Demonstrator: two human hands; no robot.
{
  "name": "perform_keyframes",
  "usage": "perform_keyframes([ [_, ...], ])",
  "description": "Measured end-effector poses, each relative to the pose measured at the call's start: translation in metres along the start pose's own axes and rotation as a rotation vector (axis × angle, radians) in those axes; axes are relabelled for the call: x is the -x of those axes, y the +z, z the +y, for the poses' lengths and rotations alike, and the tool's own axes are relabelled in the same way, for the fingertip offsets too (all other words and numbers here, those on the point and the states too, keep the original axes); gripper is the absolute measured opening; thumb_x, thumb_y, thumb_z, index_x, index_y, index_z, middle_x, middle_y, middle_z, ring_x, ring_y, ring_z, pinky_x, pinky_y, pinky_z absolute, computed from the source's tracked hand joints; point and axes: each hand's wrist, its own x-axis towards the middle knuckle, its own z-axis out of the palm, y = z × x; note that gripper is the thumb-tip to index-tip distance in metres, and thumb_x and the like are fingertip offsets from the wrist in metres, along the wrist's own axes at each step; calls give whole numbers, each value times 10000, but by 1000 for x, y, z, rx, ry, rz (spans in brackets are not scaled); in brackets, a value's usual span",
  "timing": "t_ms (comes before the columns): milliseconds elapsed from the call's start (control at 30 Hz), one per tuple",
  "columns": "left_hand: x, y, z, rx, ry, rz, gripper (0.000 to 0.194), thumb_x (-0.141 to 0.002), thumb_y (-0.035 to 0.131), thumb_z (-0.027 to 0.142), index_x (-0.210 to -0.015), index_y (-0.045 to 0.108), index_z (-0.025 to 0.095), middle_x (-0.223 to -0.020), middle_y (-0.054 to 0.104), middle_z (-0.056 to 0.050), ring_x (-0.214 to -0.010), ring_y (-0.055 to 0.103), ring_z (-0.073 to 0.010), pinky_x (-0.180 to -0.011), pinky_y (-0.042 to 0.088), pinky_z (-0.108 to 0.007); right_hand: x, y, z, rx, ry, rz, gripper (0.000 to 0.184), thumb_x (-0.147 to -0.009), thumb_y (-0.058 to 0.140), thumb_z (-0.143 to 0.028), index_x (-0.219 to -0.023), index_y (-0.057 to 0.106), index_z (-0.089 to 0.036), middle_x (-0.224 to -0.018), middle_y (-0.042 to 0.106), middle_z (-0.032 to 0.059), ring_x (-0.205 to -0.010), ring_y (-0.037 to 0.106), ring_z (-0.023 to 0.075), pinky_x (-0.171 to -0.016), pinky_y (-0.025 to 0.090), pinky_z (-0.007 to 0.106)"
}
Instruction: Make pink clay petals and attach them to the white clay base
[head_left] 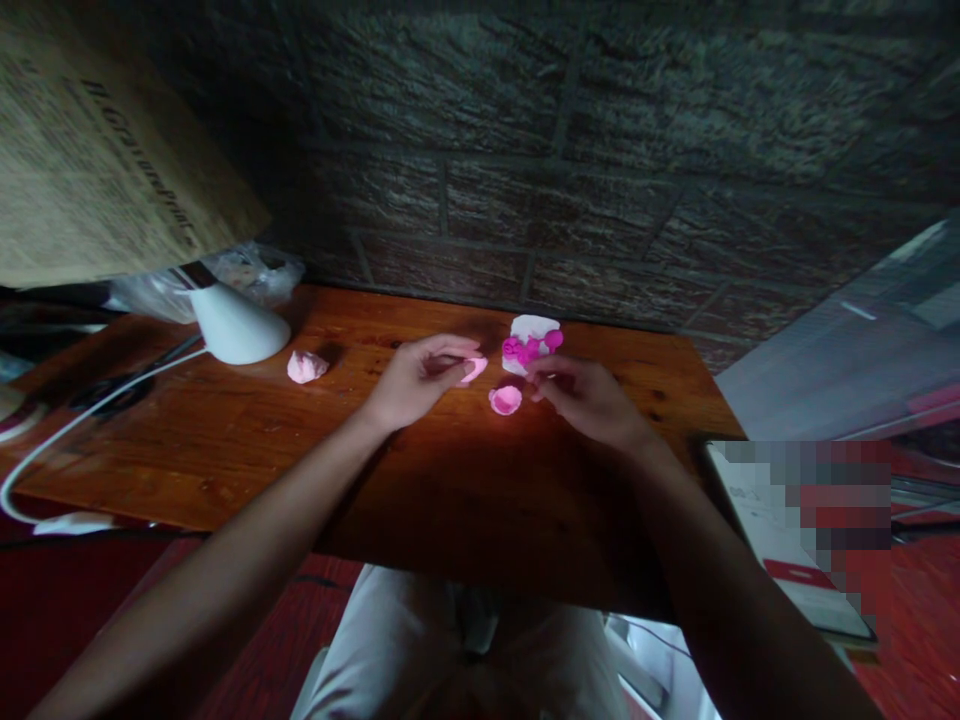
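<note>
My left hand (420, 382) pinches a flat pale pink piece (474, 371), perhaps of soft clay, between thumb and fingers just above the table. On the right, my right hand (589, 398) has its fingertips drawn together at the near edge of several magenta pieces (529, 349); whatever they grip is hidden. Those pieces lie on a small white pad (534, 325). Between my hands sits a small pink cup shape (505, 400) with a wavy rim and a darker pink inside. Farther left, a pale pink lump (307, 367) rests on the wood.
A wooden table (450, 480) meets a dark stone-patterned wall (480, 220). At the left stands a lamp with a white base (244, 325) and a printed shade (112, 170); its white cord (75, 425) crosses the table. Behind it lies a clear plastic bag (262, 270).
</note>
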Motion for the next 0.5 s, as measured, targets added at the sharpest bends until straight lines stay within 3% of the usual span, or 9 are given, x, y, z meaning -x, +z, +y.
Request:
perform_keyframes([
  [67,1,4,1,96,-30,-33,396,-809,828,353,-1131,726,146,-1120,784,-113,-938,759,-204,-833,653,-368,0,4,-5,-66,0,39,172,-855,716,-311,-988,809,-253,-961,802,29,-829,719,206,-848,554,383],
  [233,2,11,4,181,-39,-85,411,-757,881,347,-1085,747,139,-1059,804,-101,-902,761,-195,-831,639,-342,2,18,-12,-194,-57,-16,234,-842,757,-382,-1017,816,-238,-985,815,28,-873,728,202,-823,565,352],
  [500,4,16,3,54,64,-72,318,-748,871,295,-1009,775,139,-1034,813,-94,-923,761,-190,-892,606,-323,3,19,-10,-107,-121,21,190,-847,748,-355,-971,832,-238,-978,833,29,-870,753,210,-823,564,342],
])
